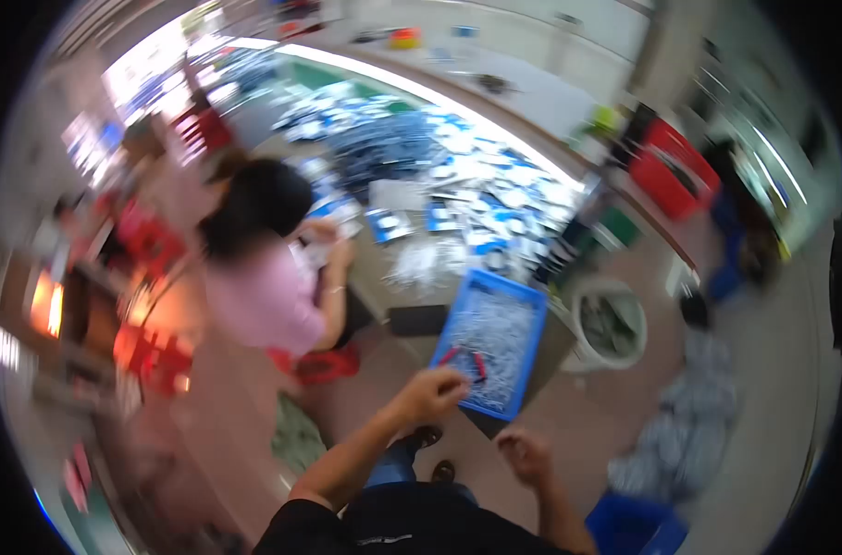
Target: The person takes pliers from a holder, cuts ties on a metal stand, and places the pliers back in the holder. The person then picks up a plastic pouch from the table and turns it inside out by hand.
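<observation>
My left hand is over the near left edge of a blue tray, its fingers curled closed. Whether anything is inside them is hidden. In the tray lie many small whitish pieces and a red-handled hand tool, too blurred to name exactly. Lower and to the right, my right hand hangs apart from the tray with its fingers curled in; blur hides anything they may hold.
A person in pink sits at the worktable on the left. Blue-and-white packages heap along the table. A white bucket stands right of the tray, grey bundles lie on the floor, and a blue bin is at lower right.
</observation>
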Action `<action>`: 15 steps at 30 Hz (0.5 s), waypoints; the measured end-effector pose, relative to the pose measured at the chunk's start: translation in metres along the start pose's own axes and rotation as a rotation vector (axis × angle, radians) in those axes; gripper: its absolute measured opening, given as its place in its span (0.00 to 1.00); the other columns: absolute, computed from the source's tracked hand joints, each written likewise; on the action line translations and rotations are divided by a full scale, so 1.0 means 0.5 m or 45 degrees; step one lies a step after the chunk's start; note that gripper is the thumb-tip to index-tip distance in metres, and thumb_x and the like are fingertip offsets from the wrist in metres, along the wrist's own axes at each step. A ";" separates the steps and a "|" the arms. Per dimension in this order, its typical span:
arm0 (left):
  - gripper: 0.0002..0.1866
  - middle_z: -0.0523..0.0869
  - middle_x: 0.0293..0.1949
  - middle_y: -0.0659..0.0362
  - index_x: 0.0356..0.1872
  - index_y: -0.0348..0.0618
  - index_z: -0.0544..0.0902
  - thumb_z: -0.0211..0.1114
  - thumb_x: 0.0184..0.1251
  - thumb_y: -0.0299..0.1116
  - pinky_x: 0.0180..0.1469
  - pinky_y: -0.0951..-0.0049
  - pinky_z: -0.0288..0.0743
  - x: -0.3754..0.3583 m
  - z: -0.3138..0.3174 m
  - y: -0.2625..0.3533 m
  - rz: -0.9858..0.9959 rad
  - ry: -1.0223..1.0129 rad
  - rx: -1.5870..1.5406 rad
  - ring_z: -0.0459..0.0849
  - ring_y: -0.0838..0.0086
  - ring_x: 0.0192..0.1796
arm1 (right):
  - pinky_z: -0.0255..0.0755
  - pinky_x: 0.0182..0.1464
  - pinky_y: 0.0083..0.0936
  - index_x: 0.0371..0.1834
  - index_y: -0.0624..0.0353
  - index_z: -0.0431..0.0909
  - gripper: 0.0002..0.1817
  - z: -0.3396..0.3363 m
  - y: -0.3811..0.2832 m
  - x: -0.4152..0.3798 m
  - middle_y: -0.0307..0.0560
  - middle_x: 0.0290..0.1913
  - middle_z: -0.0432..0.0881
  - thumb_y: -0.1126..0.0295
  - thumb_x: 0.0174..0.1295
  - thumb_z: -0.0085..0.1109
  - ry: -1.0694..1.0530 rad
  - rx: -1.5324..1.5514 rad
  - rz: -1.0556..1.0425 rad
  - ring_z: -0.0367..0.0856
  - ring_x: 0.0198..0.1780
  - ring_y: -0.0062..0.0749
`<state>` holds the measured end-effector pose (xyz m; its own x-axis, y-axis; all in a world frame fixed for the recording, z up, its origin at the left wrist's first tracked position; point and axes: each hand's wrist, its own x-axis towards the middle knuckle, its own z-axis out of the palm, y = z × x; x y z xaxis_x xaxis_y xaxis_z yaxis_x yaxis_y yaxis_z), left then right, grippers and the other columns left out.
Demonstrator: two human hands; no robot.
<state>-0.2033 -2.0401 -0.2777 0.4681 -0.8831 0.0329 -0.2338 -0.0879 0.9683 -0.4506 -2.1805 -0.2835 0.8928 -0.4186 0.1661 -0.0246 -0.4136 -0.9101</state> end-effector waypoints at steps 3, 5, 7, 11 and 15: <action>0.13 0.88 0.38 0.56 0.48 0.40 0.84 0.67 0.67 0.34 0.45 0.72 0.79 -0.266 0.028 -0.197 -0.278 0.170 0.036 0.86 0.74 0.39 | 0.78 0.43 0.34 0.43 0.59 0.82 0.10 0.137 0.112 -0.158 0.52 0.38 0.85 0.76 0.58 0.64 -0.365 -0.123 0.001 0.85 0.39 0.45; 0.14 0.89 0.39 0.55 0.49 0.40 0.84 0.67 0.67 0.35 0.46 0.71 0.79 -0.437 0.034 -0.263 -0.507 0.342 -0.128 0.87 0.73 0.40 | 0.78 0.45 0.37 0.45 0.59 0.82 0.11 0.205 0.140 -0.226 0.54 0.39 0.85 0.75 0.58 0.63 -0.608 -0.129 -0.077 0.84 0.41 0.49; 0.16 0.89 0.39 0.54 0.50 0.38 0.84 0.66 0.67 0.37 0.46 0.70 0.79 -0.595 0.023 -0.292 -0.781 0.498 0.058 0.87 0.71 0.41 | 0.77 0.48 0.41 0.46 0.58 0.82 0.12 0.268 0.153 -0.264 0.55 0.40 0.85 0.73 0.58 0.59 -0.906 -0.211 -0.016 0.83 0.44 0.55; 0.16 0.89 0.39 0.53 0.49 0.38 0.83 0.66 0.67 0.39 0.47 0.69 0.80 -0.928 -0.007 -0.357 -1.024 0.636 0.197 0.87 0.70 0.42 | 0.76 0.49 0.47 0.50 0.55 0.82 0.16 0.431 0.125 -0.297 0.60 0.41 0.84 0.68 0.59 0.52 -1.196 -0.620 -0.045 0.82 0.45 0.58; 0.16 0.90 0.39 0.52 0.46 0.42 0.86 0.65 0.63 0.41 0.46 0.65 0.80 -1.293 -0.002 -0.484 -1.190 1.047 0.025 0.88 0.63 0.43 | 0.73 0.46 0.54 0.43 0.57 0.81 0.12 0.668 0.034 -0.313 0.63 0.38 0.83 0.66 0.62 0.50 -1.347 -0.775 -0.007 0.80 0.42 0.65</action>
<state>-0.4484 -1.4472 -0.5331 0.8547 0.0712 -0.5142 0.4665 -0.5401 0.7005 -0.4406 -1.8520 -0.4516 0.8122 0.3320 -0.4797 0.0275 -0.8431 -0.5370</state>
